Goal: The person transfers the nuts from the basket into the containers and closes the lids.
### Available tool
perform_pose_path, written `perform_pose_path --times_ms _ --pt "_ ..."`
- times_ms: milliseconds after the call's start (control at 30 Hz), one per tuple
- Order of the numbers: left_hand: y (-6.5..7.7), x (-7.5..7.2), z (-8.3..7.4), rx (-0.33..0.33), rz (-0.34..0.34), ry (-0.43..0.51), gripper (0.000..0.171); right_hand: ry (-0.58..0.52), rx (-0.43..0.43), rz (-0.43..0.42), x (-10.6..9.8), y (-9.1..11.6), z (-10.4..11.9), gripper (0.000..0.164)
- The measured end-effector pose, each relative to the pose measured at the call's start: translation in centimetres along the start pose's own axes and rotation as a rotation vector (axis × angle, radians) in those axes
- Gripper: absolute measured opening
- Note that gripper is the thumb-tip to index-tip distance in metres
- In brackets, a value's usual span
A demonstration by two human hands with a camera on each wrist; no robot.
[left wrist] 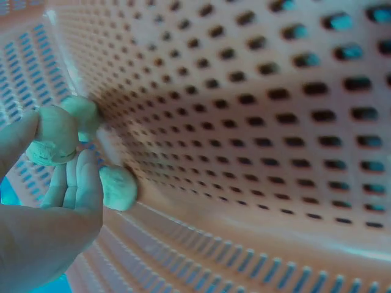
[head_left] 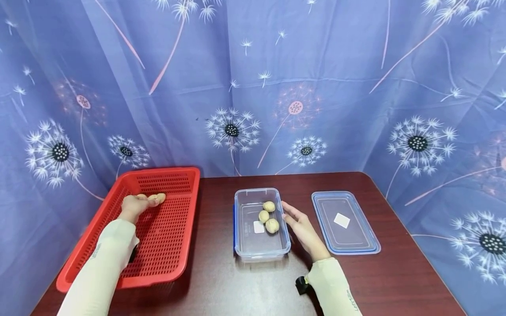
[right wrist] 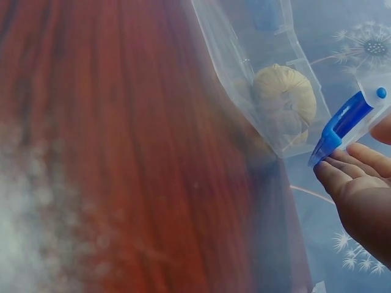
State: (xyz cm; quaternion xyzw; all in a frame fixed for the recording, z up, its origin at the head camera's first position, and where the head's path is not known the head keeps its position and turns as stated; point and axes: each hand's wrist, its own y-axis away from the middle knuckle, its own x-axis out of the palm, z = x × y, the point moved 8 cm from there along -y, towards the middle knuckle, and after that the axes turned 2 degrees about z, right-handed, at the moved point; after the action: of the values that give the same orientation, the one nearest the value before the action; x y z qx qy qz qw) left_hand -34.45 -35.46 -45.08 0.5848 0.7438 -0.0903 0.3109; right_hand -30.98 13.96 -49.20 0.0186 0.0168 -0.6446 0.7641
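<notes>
Inside the red plastic basket point(head_left: 162, 228), my left hand point(head_left: 133, 206) pinches a walnut point(left wrist: 54, 131) between thumb and fingertips. Two more walnuts are near those fingers in the left wrist view, one behind the held one and another walnut point(left wrist: 118, 187) beside the basket wall. My right hand point(head_left: 301, 226) touches the right side of a clear plastic container point(head_left: 247, 245), its fairly straight fingers at a blue clasp point(right wrist: 345, 125). Three walnuts lie in the container, among them a round walnut point(head_left: 272, 226) nearest its front.
Right of the container, a clear lid point(head_left: 330, 239) with a blue-edged seal and a white label lies flat on the dark red-brown table point(head_left: 221, 289). A blue dandelion-print curtain point(head_left: 253, 87) hangs behind and at both sides. Another blue clasp hangs at the container's left side.
</notes>
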Motion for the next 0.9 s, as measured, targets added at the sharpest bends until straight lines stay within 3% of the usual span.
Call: perform_pose_path --times_ms 333,600,900 --pt "1.1 0.7 -2.9 0.035 0.019 0.124 0.053 0.013 -0.009 -0.005 -0.1 0.1 0.1 0.047" --pt "1.5 1.2 -4.5 0.056 0.042 0.148 0.065 0.008 -0.012 -0.001 0.1 -0.1 0.0 0.046" --pt "2.1 1.9 -6.6 0.133 0.042 0.158 0.065 0.005 -0.003 0.007 0.1 0.1 0.0 0.046"
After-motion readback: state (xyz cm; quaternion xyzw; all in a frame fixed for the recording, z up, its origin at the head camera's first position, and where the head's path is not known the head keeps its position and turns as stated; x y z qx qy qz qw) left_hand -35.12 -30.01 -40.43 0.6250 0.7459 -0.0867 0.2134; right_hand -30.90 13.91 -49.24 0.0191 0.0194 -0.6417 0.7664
